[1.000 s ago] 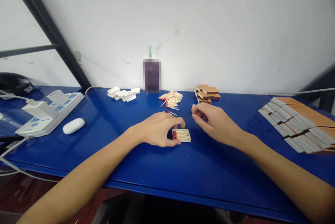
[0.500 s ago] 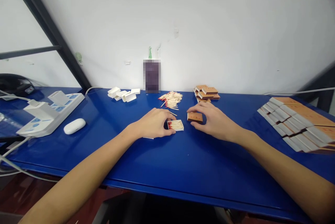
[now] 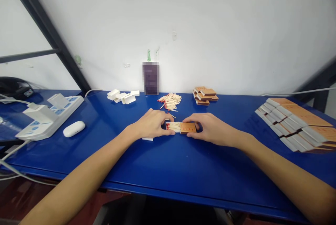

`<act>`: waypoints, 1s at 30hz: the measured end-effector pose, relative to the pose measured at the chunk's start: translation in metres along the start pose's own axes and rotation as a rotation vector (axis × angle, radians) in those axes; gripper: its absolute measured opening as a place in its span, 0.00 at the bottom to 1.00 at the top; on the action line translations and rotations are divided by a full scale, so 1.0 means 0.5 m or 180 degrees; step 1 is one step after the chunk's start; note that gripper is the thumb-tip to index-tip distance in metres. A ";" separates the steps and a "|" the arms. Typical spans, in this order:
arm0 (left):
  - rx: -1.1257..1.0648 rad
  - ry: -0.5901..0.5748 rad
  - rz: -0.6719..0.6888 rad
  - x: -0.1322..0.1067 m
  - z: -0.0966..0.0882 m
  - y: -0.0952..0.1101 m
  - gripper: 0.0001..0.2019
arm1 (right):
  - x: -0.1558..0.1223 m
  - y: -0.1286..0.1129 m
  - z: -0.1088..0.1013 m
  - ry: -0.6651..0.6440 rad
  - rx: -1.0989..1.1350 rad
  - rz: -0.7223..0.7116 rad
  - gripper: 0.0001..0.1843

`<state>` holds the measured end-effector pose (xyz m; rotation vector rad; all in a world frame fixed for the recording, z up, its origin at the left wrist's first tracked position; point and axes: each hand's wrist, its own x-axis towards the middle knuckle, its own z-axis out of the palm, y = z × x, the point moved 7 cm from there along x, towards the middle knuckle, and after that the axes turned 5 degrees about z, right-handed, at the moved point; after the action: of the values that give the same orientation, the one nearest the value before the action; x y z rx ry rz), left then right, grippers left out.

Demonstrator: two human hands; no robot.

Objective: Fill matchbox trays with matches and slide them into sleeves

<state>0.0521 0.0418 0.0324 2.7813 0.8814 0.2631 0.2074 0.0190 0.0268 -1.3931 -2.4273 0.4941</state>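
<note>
At the middle of the blue table (image 3: 168, 169), my left hand (image 3: 152, 124) pinches a white matchbox tray (image 3: 173, 126) filled with red-tipped matches. My right hand (image 3: 210, 127) grips a brown matchbox sleeve (image 3: 188, 127). The sleeve's open end meets the tray's right end, and part of the tray sits inside it. A small white piece (image 3: 147, 138) lies on the table under my left wrist.
Loose matches (image 3: 170, 100) lie piled behind the hands. Empty white trays (image 3: 123, 96) sit back left, brown sleeves (image 3: 205, 95) back right. Rows of closed matchboxes (image 3: 296, 121) fill the right side. A power strip (image 3: 49, 113) and a white earbud case (image 3: 74, 128) lie left.
My right hand brought the brown sleeve left to the tray's end and slid it partly on. My left hand kept hold of the tray and shifted it slightly away from me.
</note>
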 end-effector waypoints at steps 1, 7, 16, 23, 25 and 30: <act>-0.0123 -0.0043 0.0030 0.000 0.003 0.002 0.19 | 0.001 0.002 0.001 0.0030 0.0022 0.0034 0.20; -0.0801 -0.0076 0.0024 0.000 0.015 0.015 0.20 | 0.004 0.004 0.012 0.0140 0.0262 0.0099 0.17; -0.1178 -0.0060 -0.0185 0.000 0.029 0.047 0.34 | -0.003 -0.043 0.028 0.0063 0.0153 -0.0240 0.14; -0.0007 0.0154 -0.0087 0.001 0.007 0.016 0.21 | -0.010 0.072 -0.034 0.0349 -0.1196 0.0751 0.11; 0.0264 0.0179 -0.0118 0.001 0.003 0.005 0.19 | -0.023 0.137 -0.064 0.0441 -0.1630 0.1247 0.09; 0.0385 0.0295 -0.0140 0.001 -0.005 0.005 0.20 | -0.043 0.214 -0.110 0.0655 -0.1824 0.1639 0.13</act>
<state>0.0534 0.0404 0.0358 2.8763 1.0112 0.3447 0.3229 0.0585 0.0275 -2.1924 -2.1086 -0.2698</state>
